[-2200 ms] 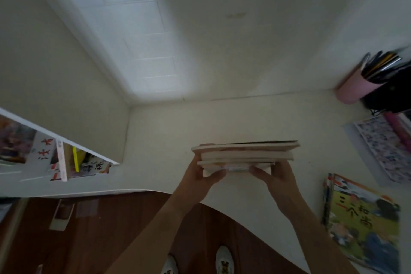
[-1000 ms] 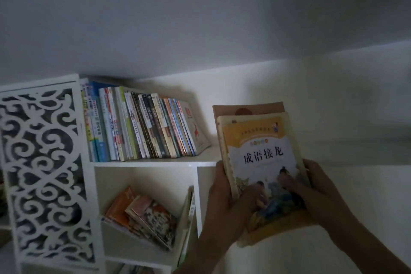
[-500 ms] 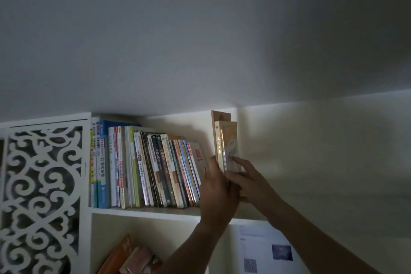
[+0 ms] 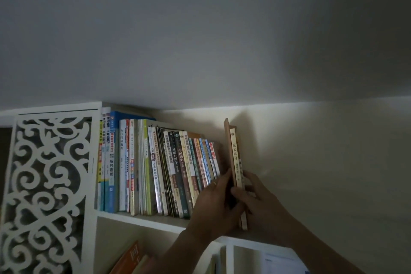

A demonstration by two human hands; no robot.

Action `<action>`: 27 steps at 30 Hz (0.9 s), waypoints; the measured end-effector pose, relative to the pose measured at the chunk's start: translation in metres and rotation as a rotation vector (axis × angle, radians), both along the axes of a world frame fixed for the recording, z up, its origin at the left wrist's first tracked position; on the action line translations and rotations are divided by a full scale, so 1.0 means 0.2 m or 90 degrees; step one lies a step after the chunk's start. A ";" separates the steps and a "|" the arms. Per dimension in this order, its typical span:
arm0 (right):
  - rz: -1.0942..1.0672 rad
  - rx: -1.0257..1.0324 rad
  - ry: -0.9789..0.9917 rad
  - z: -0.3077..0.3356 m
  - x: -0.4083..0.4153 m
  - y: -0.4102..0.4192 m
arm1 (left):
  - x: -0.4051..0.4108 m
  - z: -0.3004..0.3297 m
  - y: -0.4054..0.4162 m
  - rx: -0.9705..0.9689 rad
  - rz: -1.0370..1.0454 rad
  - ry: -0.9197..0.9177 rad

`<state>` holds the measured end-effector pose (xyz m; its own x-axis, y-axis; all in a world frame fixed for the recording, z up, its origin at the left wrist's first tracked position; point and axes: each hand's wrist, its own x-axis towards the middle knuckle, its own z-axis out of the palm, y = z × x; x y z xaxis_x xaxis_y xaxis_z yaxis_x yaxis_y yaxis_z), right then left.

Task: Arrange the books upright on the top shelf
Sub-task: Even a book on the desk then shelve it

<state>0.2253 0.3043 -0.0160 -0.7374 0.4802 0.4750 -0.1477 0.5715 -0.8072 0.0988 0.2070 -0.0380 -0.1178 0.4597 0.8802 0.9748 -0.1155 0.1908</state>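
Books in a small bundle (image 4: pixel 236 158), thin paperbacks with a brown cover on the left and a cream spine printed with dark characters, stand nearly upright at the centre right of the frame, their lower edges at the white top shelf board (image 4: pixel 142 220) of the bookcase. The left hand (image 4: pixel 213 204) comes up from the lower centre and lies against the bundle's left face, thumb and fingers curled round its lower part. The right hand (image 4: pixel 258 198) comes from the lower right and grips the same bundle from the other side, fingertips wrapped over the spines near the bottom. So both hands are closed on the bundle, one on each face. Just to the left, with a narrow gap between, a long row of shelved books (image 4: pixel 155 167) of mixed colours fills the shelf across the middle left of the frame; those at its left end stand straight, while those at its right end lean leftward at the top. At the far left a white fretwork side panel (image 4: pixel 46 184) with cut-out scrolls closes the bookcase. Below the shelf board, at the bottom centre, an orange-covered book (image 4: pixel 127 260) lies tilted in a lower compartment, and at the bottom right a white sheet with a blue patch (image 4: pixel 282 262) shows behind a white upright divider (image 4: pixel 229 258). The pale wall (image 4: pixel 322 162) behind and the grey ceiling (image 4: pixel 200 29) above fill the rest of the dim view.
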 end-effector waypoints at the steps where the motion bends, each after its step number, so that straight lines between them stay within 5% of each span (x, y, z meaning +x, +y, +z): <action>1: -0.006 0.018 0.001 -0.01 -0.03 0.00 | -0.02 -0.01 0.00 0.024 0.012 -0.014; 10: -0.058 0.055 0.041 -0.05 -0.12 0.04 | -0.04 -0.03 -0.02 0.055 -0.068 -0.087; 15: -0.042 -0.042 0.057 -0.03 -0.09 -0.02 | -0.02 -0.04 -0.05 0.058 -0.106 -0.132; 22: -0.239 0.268 0.013 -0.07 -0.11 -0.06 | 0.00 -0.05 -0.04 0.040 -0.046 -0.204; 27: -0.279 0.342 0.008 -0.09 -0.11 -0.07 | 0.05 -0.04 -0.01 0.033 0.070 -0.137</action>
<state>0.2036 0.2904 -0.0334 -0.5215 0.4285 0.7379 0.1810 0.9006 -0.3951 0.1095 0.2051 -0.0465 -0.3527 0.3891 0.8510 0.9193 -0.0255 0.3926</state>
